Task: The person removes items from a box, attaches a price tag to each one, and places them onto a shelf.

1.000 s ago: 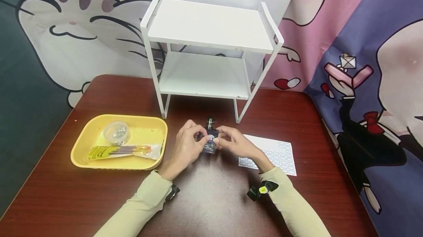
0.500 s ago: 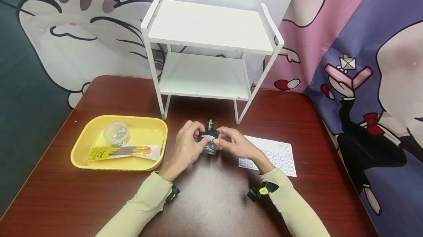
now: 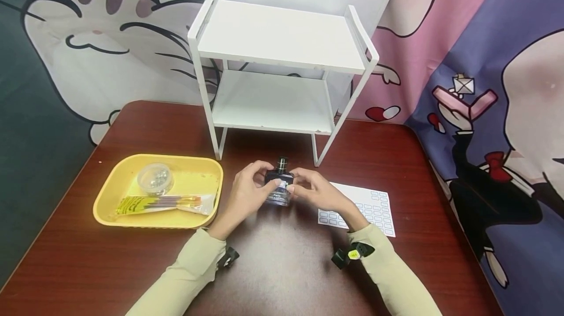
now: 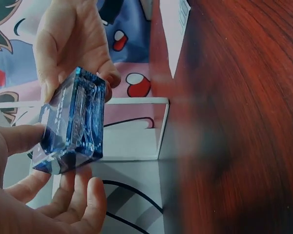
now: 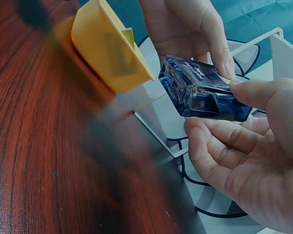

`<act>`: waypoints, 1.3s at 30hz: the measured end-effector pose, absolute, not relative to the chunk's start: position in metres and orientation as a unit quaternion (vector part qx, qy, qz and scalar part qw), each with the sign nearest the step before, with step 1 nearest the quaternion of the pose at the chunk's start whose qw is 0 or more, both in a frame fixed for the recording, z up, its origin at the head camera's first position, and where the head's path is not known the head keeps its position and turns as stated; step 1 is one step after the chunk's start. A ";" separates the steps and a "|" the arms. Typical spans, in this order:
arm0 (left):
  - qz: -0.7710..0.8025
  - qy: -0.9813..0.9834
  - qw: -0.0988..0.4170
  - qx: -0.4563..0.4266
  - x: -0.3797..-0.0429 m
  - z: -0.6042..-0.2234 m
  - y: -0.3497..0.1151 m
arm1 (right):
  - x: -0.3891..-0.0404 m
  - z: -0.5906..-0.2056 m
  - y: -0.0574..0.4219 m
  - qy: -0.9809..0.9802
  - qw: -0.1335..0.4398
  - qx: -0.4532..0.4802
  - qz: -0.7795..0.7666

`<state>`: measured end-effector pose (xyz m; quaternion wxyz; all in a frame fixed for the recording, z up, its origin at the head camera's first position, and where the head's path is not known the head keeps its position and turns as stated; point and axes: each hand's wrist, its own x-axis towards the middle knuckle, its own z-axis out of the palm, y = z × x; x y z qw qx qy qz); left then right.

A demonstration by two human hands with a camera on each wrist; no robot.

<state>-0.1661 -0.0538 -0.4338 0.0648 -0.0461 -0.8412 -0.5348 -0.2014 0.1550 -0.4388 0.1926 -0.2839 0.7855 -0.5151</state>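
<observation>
Both hands hold a dark blue glass perfume bottle (image 3: 276, 197) above the table, its black neck and top pointing toward the shelf. White lettering and a small white sticker (image 3: 282, 184) show on its front face. My left hand (image 3: 249, 190) grips the bottle's left side, thumb on the front by the sticker and fingers behind. From the other side my right hand (image 3: 320, 191) pinches it, thumb tip at the sticker's right edge. In the left wrist view the thick clear base of the bottle (image 4: 90, 117) faces the camera.
A sheet of blue-edged labels (image 3: 381, 211) lies partly under my right forearm. On the left, a yellow tray (image 3: 194, 174) holds a round clear tub (image 3: 155, 179) and a packet of brushes (image 3: 165, 203). A white two-tier shelf (image 3: 282, 34) stands behind.
My left fingers have uncurled from the front of the bottle and moved to its left side, the thumb staying by the sticker. More of the bottle's face shows. My right hand has hardly moved.
</observation>
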 end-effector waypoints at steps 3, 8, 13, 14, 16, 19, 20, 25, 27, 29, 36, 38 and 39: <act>-0.547 -0.833 0.065 -0.053 -0.167 -0.432 -0.054 | -0.202 -0.437 0.156 0.789 0.189 -0.286 -0.510; -0.561 -0.822 0.067 -0.064 -0.168 -0.429 -0.055 | -0.202 -0.434 0.158 0.787 0.189 -0.290 -0.511; -0.571 -0.816 0.061 -0.063 -0.167 -0.427 -0.056 | -0.203 -0.430 0.159 0.787 0.184 -0.298 -0.508; -0.575 -0.814 0.060 -0.062 -0.167 -0.427 -0.056 | -0.203 -0.430 0.159 0.788 0.182 -0.299 -0.507; -0.583 -0.808 0.056 -0.061 -0.168 -0.427 -0.056 | -0.202 -0.428 0.160 0.791 0.178 -0.300 -0.503; -0.597 -0.798 0.053 -0.063 -0.168 -0.427 -0.056 | -0.202 -0.427 0.160 0.791 0.174 -0.302 -0.503; -0.602 -0.795 0.053 -0.064 -0.168 -0.426 -0.057 | -0.202 -0.426 0.161 0.791 0.174 -0.302 -0.503; -0.621 -0.779 0.057 -0.068 -0.168 -0.424 -0.057 | -0.202 -0.424 0.160 0.787 0.169 -0.302 -0.511; -0.625 -0.775 0.061 -0.069 -0.168 -0.422 -0.057 | -0.203 -0.424 0.160 0.784 0.168 -0.299 -0.517; -0.626 -0.774 0.068 -0.071 -0.168 -0.420 -0.057 | -0.203 -0.423 0.160 0.780 0.167 -0.295 -0.525; -0.637 -0.762 0.080 -0.084 -0.167 -0.419 -0.056 | -0.200 -0.422 0.160 0.779 0.146 -0.283 -0.540; -0.642 -0.756 0.084 -0.093 -0.167 -0.419 -0.055 | -0.200 -0.421 0.161 0.778 0.135 -0.284 -0.544; -0.645 -0.753 0.086 -0.098 -0.168 -0.419 -0.055 | -0.200 -0.421 0.161 0.776 0.130 -0.286 -0.547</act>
